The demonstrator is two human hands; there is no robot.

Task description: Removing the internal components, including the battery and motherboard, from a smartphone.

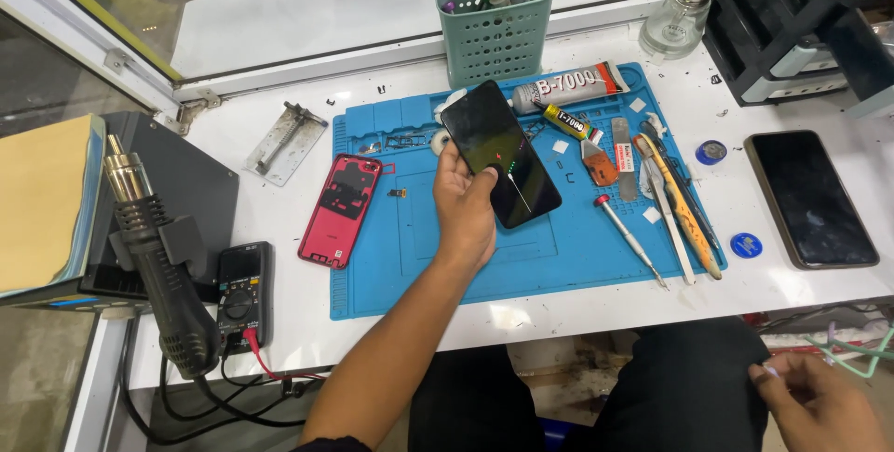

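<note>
Left hand point(464, 213) grips black phone point(500, 153) screen-up above blue mat point(559, 256), keeping display readable; right hand point(819, 405) loosely curled, empty, off the counter point(745, 294).

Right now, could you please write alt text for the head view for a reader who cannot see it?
A person's left hand holds a black smartphone over a blue repair mat on a white workbench. A red phone back cover lies left; screwdriver and glue tubes right. The right hand rests near the lap.

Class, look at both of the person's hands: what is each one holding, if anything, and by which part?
The left hand holds a black phone by its lower end, thumb on the screen. The right hand, down by the lap, holds nothing visible.
</note>
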